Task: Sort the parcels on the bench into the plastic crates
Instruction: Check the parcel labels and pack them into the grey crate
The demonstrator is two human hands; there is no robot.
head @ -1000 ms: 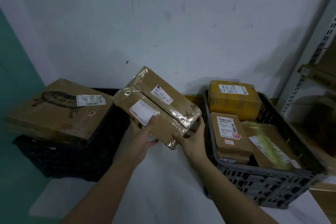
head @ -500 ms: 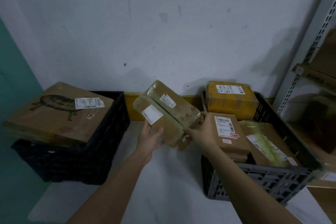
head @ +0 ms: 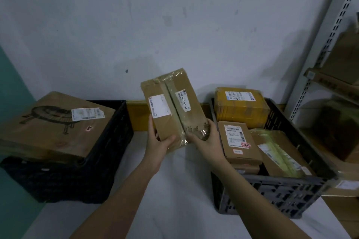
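Between the loaded crates, our left hand [head: 158, 142] and right hand [head: 206, 141] grip the taped parcel pair [head: 171, 106], still unsorted.

head view | worn on head | faces forward-down at bench [head: 174, 190] and wall | close, arm's reach | right edge blurred, perhaps shelving

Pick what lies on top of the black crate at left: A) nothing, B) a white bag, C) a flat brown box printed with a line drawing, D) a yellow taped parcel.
C: a flat brown box with a black line drawing and a white label covers the black crate.
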